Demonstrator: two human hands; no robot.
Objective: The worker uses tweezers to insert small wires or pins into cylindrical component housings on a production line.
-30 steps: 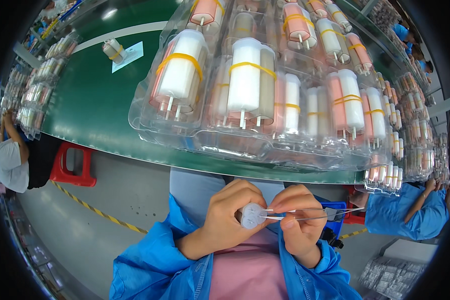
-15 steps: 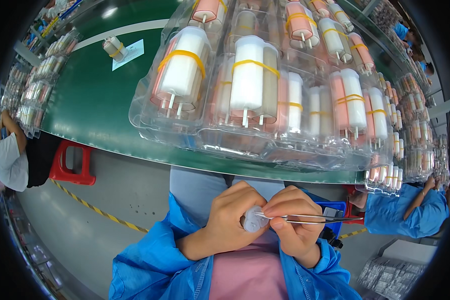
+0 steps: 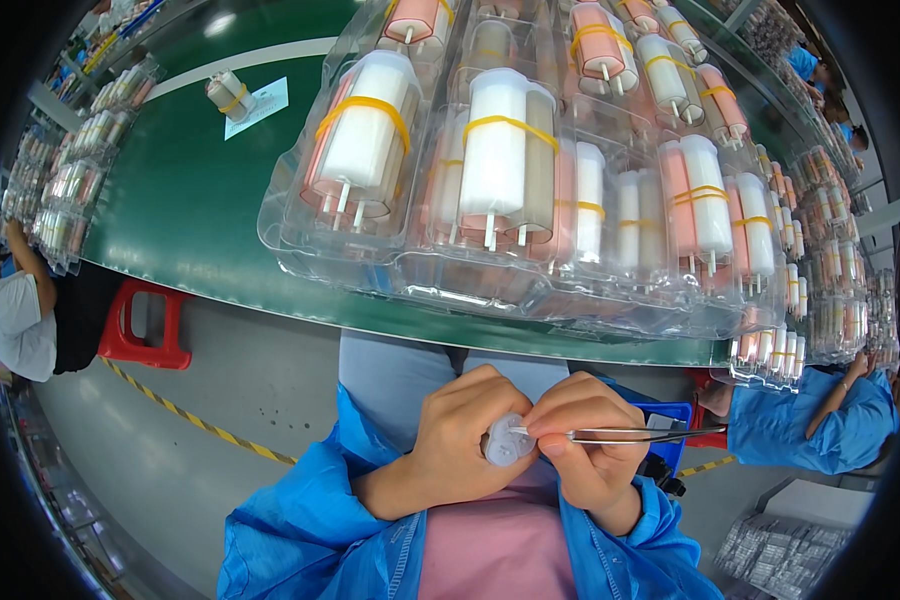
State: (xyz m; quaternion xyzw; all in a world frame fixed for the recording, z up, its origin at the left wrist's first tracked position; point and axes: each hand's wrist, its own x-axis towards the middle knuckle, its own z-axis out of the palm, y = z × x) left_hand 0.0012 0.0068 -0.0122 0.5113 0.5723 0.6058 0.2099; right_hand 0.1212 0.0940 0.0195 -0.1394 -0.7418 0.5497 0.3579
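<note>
My left hand (image 3: 448, 438) is closed around a pale, translucent plastic tube piece (image 3: 506, 446) whose rounded end points up out of the fist. Most of it is hidden by the fingers. My right hand (image 3: 592, 425) pinches a pair of metal tweezers (image 3: 642, 436), their handle end sticking out to the right. The tips reach the middle of the tube piece's end; whether they grip anything is too small to tell. Both hands are held together above my lap, in front of the table edge.
A clear plastic tray (image 3: 400, 275) overhangs the green table (image 3: 190, 215), filled with rubber-banded bundles of white, pink and grey tubes (image 3: 495, 150). One small bundle (image 3: 230, 95) stands by a paper slip (image 3: 257, 108). Red stool (image 3: 145, 325) at left; blue bin (image 3: 670, 420) at right; co-workers on both sides.
Both hands stay in nearly the same place. The tweezers have tilted slightly, their handle end a little higher, and less of their tips shows at the tube piece.
</note>
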